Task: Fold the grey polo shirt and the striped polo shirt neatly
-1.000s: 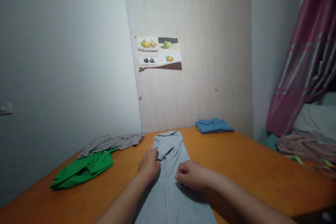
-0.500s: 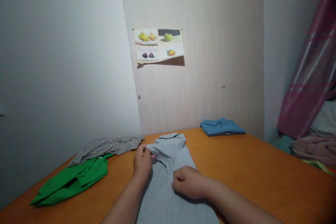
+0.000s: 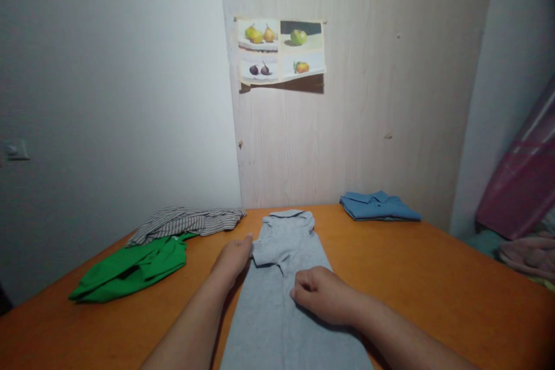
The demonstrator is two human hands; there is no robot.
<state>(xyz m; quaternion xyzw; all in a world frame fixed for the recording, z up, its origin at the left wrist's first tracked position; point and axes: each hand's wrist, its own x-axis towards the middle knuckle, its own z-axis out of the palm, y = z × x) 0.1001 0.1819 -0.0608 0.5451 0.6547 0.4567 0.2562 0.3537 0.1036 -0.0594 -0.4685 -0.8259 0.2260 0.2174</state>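
A light grey garment (image 3: pixel 269 306) with a collar at its far end lies lengthwise on the orange table (image 3: pixel 416 277). Its sleeve (image 3: pixel 269 252) is laid across the upper part, with a small crease near the middle. My left hand (image 3: pixel 234 257) is at the garment's left edge, beside the sleeve's end; its thumb points up and its other fingers are mostly hidden. My right hand (image 3: pixel 323 295) is closed over the middle of the garment, with fabric pinched at its fingertips.
At the left lie a green garment (image 3: pixel 134 269) and a striped one (image 3: pixel 191 222), touching each other. A folded blue shirt (image 3: pixel 379 207) rests at the back right. A pink curtain (image 3: pixel 515 185) hangs at the right, and a fruit poster (image 3: pixel 281 52) is on the wall.
The sleeve part that my left hand held raised now lies flatter, and that hand has moved to the garment's edge. My right hand stays closed on the fabric. The view has shifted.
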